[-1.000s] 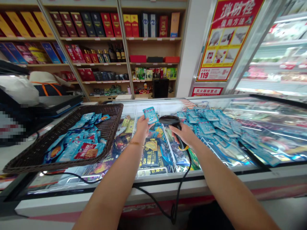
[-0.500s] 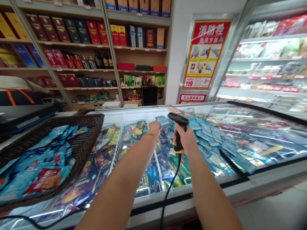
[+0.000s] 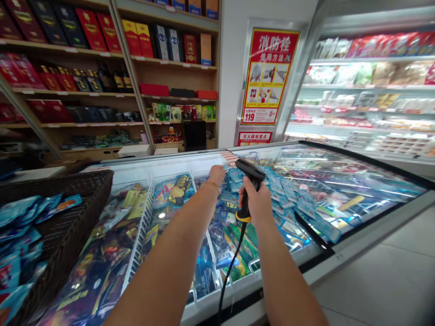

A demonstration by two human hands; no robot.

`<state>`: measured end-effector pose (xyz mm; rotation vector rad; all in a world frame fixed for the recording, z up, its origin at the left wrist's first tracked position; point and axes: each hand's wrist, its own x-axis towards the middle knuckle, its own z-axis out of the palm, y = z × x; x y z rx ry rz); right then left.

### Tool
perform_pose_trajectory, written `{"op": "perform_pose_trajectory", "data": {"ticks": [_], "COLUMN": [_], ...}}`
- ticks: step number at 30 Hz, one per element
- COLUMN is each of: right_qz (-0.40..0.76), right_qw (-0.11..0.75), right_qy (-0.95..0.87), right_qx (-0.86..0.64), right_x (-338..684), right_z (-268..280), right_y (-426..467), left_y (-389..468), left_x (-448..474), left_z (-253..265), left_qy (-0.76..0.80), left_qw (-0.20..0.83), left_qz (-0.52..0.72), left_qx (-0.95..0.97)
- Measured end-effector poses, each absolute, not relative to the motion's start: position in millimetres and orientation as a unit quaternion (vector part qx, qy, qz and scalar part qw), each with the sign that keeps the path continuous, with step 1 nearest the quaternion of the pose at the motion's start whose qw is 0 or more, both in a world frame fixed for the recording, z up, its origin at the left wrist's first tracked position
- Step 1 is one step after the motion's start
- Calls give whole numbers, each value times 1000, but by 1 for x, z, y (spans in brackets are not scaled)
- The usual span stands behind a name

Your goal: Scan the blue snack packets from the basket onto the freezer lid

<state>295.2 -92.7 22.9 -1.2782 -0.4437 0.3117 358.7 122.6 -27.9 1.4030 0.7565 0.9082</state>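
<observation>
My left hand point(image 3: 216, 174) is closed at the left edge of a heap of blue snack packets point(image 3: 282, 192) lying on the freezer's glass. A bit of blue packet shows at its fingertips, which are mostly hidden behind the hand. My right hand point(image 3: 257, 199) is wrapped round the grip of a black barcode scanner point(image 3: 249, 170) with a yellow base. The scanner's head points left and slightly up, over the heap and close to my left hand. From its base a black cable point(image 3: 231, 265) hangs down across the freezer's front.
A dark wicker basket point(image 3: 81, 213) with more blue packets stands at the left on the chest freezer point(image 3: 248, 317). White wire dividers point(image 3: 141, 226) part the bagged goods inside. Shelves of boxes point(image 3: 176, 74) and a red poster point(image 3: 271, 77) are behind, with a lit cooler point(image 3: 367, 86) at right.
The view has turned right. My left hand has moved right with the blue packet to the heap, and the packet is now mostly hidden. My right hand still holds the scanner.
</observation>
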Motion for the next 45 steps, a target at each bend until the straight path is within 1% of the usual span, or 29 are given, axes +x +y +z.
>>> {"op": "perform_pose_trajectory", "data": {"ticks": [4, 7, 14, 16, 18, 21, 23, 24, 26, 29, 34, 38, 41, 43, 45], "right_qz": [161, 182, 249, 256, 255, 256, 259, 260, 261, 262, 265, 266, 265, 264, 263], "right_qw": [755, 743, 683, 671, 662, 639, 618, 610, 601, 599, 599, 606, 612, 615, 616], "right_qy": [-224, -246, -311, -333, -352, -375, -382, -385, -391, -396, -395, -396, -395, -396, -397], "right_qx": [-594, -595, -612, -612, -610, -621, -636, -643, -647, -644, -644, -637, -632, -629, -627], "right_x": [292, 288, 269, 262, 255, 249, 248, 247, 247, 246, 245, 247, 246, 245, 245], "right_z": [21, 17, 5, 1, -3, -6, -7, -8, -7, -5, -5, -7, -7, -6, -4], "right_y": [-90, -86, -79, -77, -75, -73, -72, -72, -72, -73, -73, -72, -72, -72, -73], "left_y": [126, 134, 173, 186, 198, 209, 213, 214, 217, 220, 218, 216, 213, 209, 204], "left_x": [328, 289, 145, 97, 47, -22, -58, -72, -91, -99, -93, -88, -82, -76, -67], "left_z": [-19, -10, 32, 46, 55, 52, 39, 31, 17, 5, 3, 7, 19, 32, 47], "left_qy": [349, 359, 418, 454, 502, 574, 607, 619, 640, 665, 665, 648, 651, 613, 557], "left_qw": [570, 538, 420, 343, 226, 58, -15, -26, -15, 15, 22, -22, -67, -74, -46], "left_qz": [393, 412, 462, 455, 419, 296, 197, 160, 103, 67, 94, 104, 175, 276, 389], "left_qx": [632, 642, 660, 685, 722, 761, 770, 769, 761, 744, 741, 755, 735, 736, 732]}}
